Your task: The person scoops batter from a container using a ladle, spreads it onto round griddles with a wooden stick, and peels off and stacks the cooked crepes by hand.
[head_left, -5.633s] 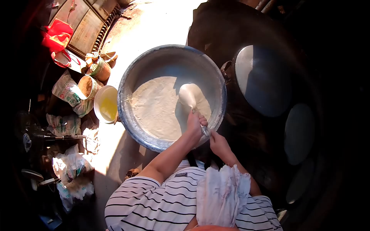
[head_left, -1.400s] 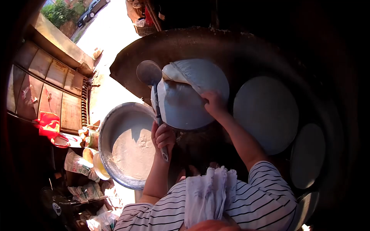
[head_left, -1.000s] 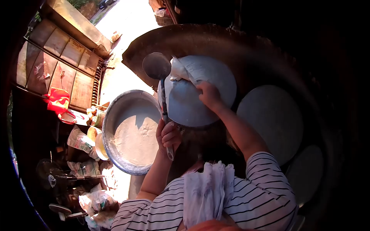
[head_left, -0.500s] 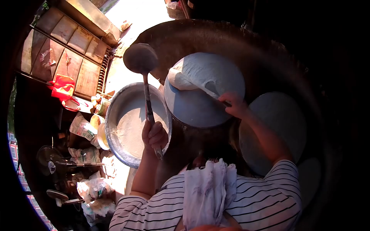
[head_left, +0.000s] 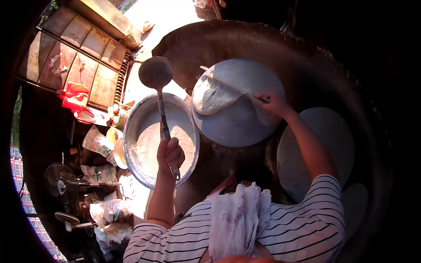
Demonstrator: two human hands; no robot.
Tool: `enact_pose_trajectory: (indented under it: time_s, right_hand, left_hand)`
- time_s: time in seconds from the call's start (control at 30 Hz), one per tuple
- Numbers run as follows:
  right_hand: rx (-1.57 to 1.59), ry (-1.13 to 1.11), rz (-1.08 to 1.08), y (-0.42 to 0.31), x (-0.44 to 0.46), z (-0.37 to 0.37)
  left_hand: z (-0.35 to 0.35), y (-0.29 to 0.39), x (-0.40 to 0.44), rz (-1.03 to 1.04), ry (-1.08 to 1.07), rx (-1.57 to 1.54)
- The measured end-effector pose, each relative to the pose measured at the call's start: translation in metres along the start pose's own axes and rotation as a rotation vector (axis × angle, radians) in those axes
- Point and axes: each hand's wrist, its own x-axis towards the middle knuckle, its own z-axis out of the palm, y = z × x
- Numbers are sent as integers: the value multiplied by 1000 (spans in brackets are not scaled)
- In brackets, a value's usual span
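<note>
Batter (head_left: 212, 99) farther across round griddle (head_left: 234, 128), left grip (head_left: 170, 153) around ladle (head_left: 156, 73), right grip (head_left: 276, 105) around stick (head_left: 224, 83), sunlit ground (head_left: 164, 19) beyond.

Dough (head_left: 215, 98) — cream; shirt (head_left: 302, 223) — black-striped white

The left-hand grip (head_left: 171, 152) closes around the handle of a long dark metal ladle (head_left: 156, 73), which crosses in front of a wide grey basin with bluish rim (head_left: 151, 110). Pale, thick batter (head_left: 147, 144) lies in this basin. Just beside it is a round grey griddle (head_left: 239, 131), partly covered with a whitish, wet layer (head_left: 215, 101). The right-hand grip (head_left: 275, 104) holds a thin pale spreading tool (head_left: 219, 80) across this layer. To the right, near, there is another round pale griddle (head_left: 337, 136), mostly in shadow.
</note>
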Motion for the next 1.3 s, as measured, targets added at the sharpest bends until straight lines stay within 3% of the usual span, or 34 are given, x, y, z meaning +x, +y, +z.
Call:
enact_pose_trajectory:
  time_s: [0.03, 0.13, 0.2, 0.3, 0.4, 0.43, 0.53, 0.6, 0.67, 0.77, 0.87, 0.93, 0.97, 1.07, 1.17, 1.27, 1.3]
  right_hand:
    - [-124, 82, 52, 4, 16, -2]
    - [-170, -107, -223, 3, 27, 20]
    - [-33, -226, -84, -12, -5, 17]
    - [138, -340, 69, -9, -24, -29]
    - [102, -146, 111, 10, 3, -14]
    - [75, -122, 37, 10, 11, -4]
    - [-20, -356, -38, -19, -11, -8]
    - [144, -403, 75, -11, -31, -38]
    - [18, -261, 258, -2, -28, -32]
    - [-142, -92, -171, -4, -24, 19]
    - [81, -227, 59, -34, -68, -5]
    - [-18, 102, 138, -19, -90, -3]
    - [-107, 319, 76, -17, -90, 10]
    - [-392, 176, -96, -46, -103, 47]
    - [-564, 127, -57, -100, -165, 55]
    - [-23, 480, 171, -141, -202, 101]
    - [364, 609, 236, -139, -186, 144]
  left_hand:
    - [-1, -1, 6, 10, 0, -27]
    - [3, -3, 8, 36, 13, -105]
    - [8, 2, -3, 30, 32, -122]
    - [9, 21, -37, 29, 239, 0]
    - [8, 19, -18, -27, 339, -150]
    - [3, 16, -11, -73, 293, -234]
    - [1, 14, -28, -142, 332, -285]
    - [1, 16, -44, -143, 444, -183]
    - [4, 6, -27, -152, 404, -312]
    - [-3, -14, -2, -187, 244, -406]
    - [7, -22, -24, -208, 224, -331]
    - [-4, -25, -29, -259, 259, -310]
    - [-7, -32, -21, -273, 300, -376]
    - [-21, -52, -14, -354, 401, -344]
    - [-9, -36, -48, -383, 309, -184]
    - [25, 11, -70, -356, -11, -81]
    - [28, 28, -62, -431, -142, -50]
